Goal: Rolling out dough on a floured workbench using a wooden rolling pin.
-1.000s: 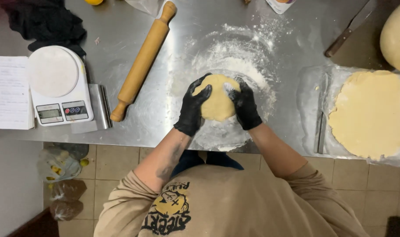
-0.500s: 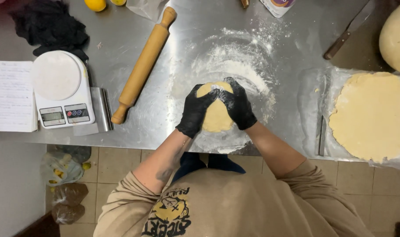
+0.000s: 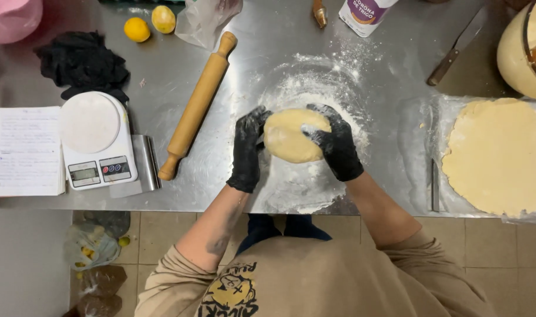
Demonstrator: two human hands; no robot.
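Head view looks down on a steel table dusted with flour. Beyond the right hand, well apart, lies a rolled pastry sheet. Both gloved hands cup a dough ball between them, fingers curled against its sides; the left hand presses opposite. Outside it lies a wooden rolling pin, then a white kitchen scale.

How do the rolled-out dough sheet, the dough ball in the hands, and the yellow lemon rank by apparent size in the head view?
1. Rolled-out dough sheet, partly cut off at the frame's edge
2. Dough ball
3. Yellow lemon
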